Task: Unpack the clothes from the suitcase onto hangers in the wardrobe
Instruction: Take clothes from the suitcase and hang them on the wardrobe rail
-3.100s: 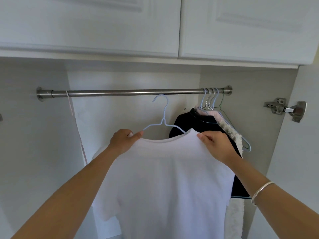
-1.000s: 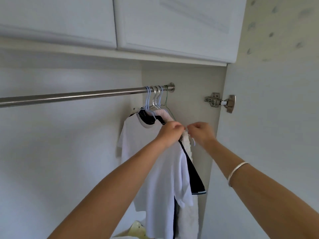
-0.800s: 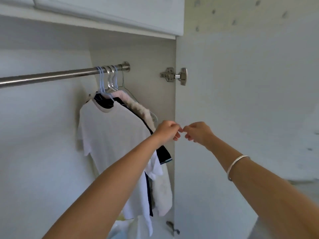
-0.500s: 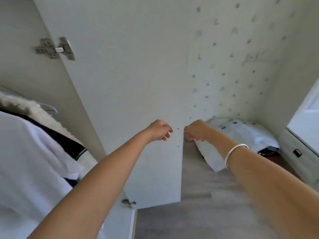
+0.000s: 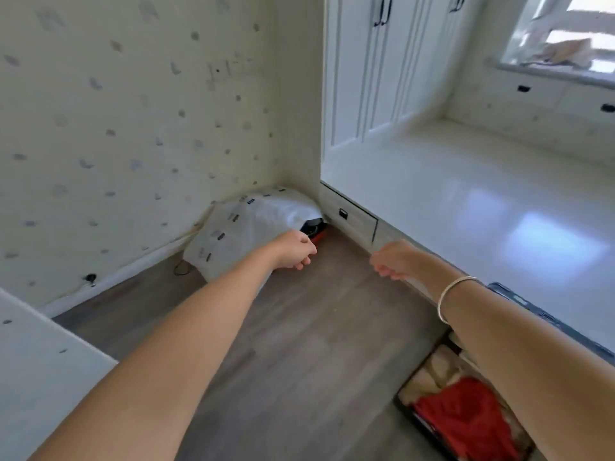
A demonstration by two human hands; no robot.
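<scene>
On the wood floor's (image 5: 299, 344) near right edge, the suitcase (image 5: 409, 415) lies open, dark-rimmed and only partly in view. Contents: a crumpled red garment (image 5: 466, 417) nearest, cream folded clothes (image 5: 436, 371) beyond it. Left hand (image 5: 293, 251) and right hand (image 5: 396, 261) are loosely curled and empty, held above the floor.
</scene>
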